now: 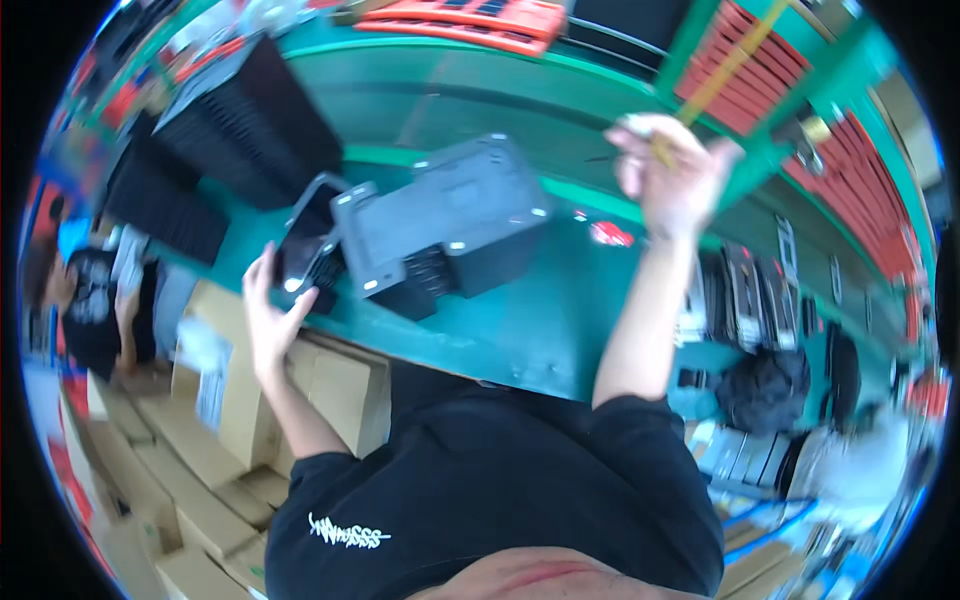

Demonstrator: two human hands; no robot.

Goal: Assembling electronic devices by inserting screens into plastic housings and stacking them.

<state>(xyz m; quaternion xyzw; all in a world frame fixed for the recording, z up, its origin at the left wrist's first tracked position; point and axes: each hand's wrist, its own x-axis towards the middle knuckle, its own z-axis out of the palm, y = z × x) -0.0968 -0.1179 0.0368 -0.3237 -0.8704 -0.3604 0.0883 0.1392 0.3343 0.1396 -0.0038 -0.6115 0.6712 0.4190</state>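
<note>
My left hand [268,325] is at the near left edge of the bench, thumb and fingers apart around the edge of a glossy black plastic frame [305,250]. Right of that frame lies a stack of flat dark-grey panels [440,215] with pale spots near the corners, its near side notched. My right hand [675,175] is raised over the bench's right side, fingers curled and smeared by motion. Something small and yellowish shows between them, its kind unclear. Below this hand lies a small red item [611,234] on the green bench top [540,335].
Tall stacks of black panels [250,120] stand at the back left. Orange-red trays [465,22] sit on the shelf beyond. Black parts [745,295] and a black bundle [765,390] lie at right. Cardboard boxes [335,390] fill the lower left; another person [105,300] is at far left.
</note>
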